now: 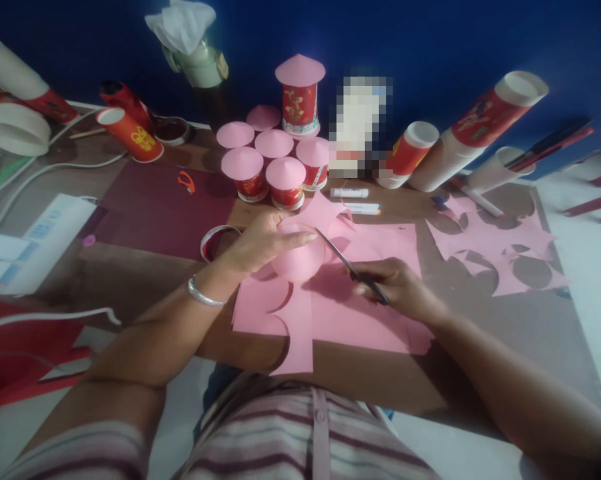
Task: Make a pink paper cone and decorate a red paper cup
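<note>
My left hand (273, 241) pinches a piece of pink paper (300, 260) with a drawn circle on it, thumb on top near the circle's upper edge. In my right hand (393, 283) is a pair of scissors (338, 252), its blades at the right side of that circle. Part of the scissors' handles is hidden by the fingers. Beneath both hands lie pink paper sheets (360, 320), and a cut strip with curved notches (298, 333) hangs toward my body.
Several small red paper towers with pink cone roofs (285, 175) stand behind my hands. Pink offcuts (500, 247) lie to the right. Red and white tubes (495, 113) lean at the back right. A tape roll (208, 243) sits beside my left wrist; white markers (358, 208) lie behind the paper.
</note>
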Demonstrator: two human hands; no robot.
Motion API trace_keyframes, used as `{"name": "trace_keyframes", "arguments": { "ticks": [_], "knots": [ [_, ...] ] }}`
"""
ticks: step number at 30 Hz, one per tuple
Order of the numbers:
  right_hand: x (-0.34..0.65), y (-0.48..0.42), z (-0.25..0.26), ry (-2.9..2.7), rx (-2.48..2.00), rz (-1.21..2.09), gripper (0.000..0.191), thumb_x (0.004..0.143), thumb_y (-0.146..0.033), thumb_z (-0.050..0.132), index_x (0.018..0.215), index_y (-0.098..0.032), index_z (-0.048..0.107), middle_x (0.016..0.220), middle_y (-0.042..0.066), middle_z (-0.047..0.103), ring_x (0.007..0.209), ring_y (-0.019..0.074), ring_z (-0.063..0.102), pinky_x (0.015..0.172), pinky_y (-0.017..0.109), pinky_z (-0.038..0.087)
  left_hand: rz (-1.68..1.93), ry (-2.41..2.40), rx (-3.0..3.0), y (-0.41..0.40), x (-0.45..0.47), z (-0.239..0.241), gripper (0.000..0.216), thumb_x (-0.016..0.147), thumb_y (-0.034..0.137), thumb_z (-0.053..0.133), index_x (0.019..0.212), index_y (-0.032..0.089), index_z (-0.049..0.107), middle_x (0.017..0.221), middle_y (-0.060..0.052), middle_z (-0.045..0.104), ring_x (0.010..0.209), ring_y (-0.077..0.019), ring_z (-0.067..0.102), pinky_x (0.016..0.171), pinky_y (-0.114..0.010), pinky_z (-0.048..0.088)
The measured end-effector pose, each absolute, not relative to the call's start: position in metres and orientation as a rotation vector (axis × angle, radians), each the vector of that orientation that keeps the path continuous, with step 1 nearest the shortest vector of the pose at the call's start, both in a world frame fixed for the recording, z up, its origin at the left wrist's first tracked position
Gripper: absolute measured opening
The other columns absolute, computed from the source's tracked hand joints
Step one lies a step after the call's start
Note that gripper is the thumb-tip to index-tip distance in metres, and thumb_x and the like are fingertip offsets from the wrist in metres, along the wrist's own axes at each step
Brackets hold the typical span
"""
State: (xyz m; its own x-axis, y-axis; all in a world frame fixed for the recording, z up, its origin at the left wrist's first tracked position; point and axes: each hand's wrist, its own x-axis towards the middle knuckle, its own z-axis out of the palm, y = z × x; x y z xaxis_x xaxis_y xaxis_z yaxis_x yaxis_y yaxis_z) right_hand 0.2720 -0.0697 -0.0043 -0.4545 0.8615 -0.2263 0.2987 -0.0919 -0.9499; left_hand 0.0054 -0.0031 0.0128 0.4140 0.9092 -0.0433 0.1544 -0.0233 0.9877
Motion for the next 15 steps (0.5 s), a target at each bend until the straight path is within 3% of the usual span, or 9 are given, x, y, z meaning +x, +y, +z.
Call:
{"name": "trace_keyframes", "arguments": {
  "ticks": [7, 15],
  "knots": [
    [0.2722, -0.0694, -0.0058, -1.728, -1.246, 1.558, 0.058, 0.08, -0.064, 0.08, 0.107, -0.013, 0.083, 0.061, -0.003, 0.048, 0.054, 0.0083, 0.037, 0.049, 0.024, 0.036, 0.854, 1.009, 1.518, -0.0014, 0.0051, 0.011, 0.035, 0.079, 0.044, 0.083, 0.098, 0.016, 0.078, 0.108, -0.008, 0.078, 0.109, -0.0268, 0.07, 0.098, -0.035, 0.055],
    [0.2707, -0.0702, -0.0045, -1.699, -1.25, 1.588, 0.062, 0.079, -0.067, 0.08, 0.111, -0.014, 0.083, 0.061, -0.003, 0.048, 0.055, 0.0081, 0.036, 0.047, 0.023, 0.034, 0.881, 1.042, 1.482, 0.0001, 0.0047, 0.0089, 0.034, 0.077, 0.041, 0.084, 0.099, 0.015, 0.079, 0.104, -0.008, 0.079, 0.104, -0.0269, 0.071, 0.095, -0.037, 0.056]
  ]
}}
